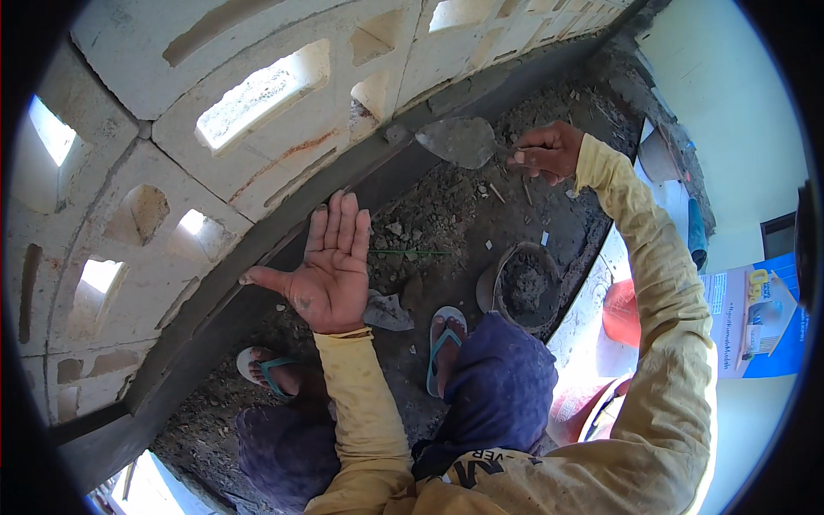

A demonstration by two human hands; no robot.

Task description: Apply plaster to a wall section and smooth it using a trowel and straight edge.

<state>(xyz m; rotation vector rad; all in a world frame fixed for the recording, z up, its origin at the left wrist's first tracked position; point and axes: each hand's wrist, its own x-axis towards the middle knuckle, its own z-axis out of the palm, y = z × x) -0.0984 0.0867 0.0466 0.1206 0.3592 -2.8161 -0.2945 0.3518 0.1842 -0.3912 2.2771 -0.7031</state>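
My left hand (pixel 322 275) is open with the palm facing up and fingers stretched out, beside the grey plastered base (pixel 197 326) of the pale breeze-block wall (pixel 283 172); it holds nothing. My right hand (pixel 549 154) grips a pointed metal trowel (pixel 455 142), its grey blade close to that plastered base. Below, right of my left hand, a bucket (pixel 487 283) holds grey mortar (pixel 528 287). Loose rubble (pixel 412 225) and a thin green stick (pixel 412 252) lie on the dark ground.
My sandaled feet (pixel 446 335) and knees are below on the dirt. To the right are red containers (pixel 620 313), a pale plastered wall (pixel 712 112), a blue rolled item (pixel 697 232) and a printed blue-and-white board (pixel 755 339). The block wall runs diagonally along the left.
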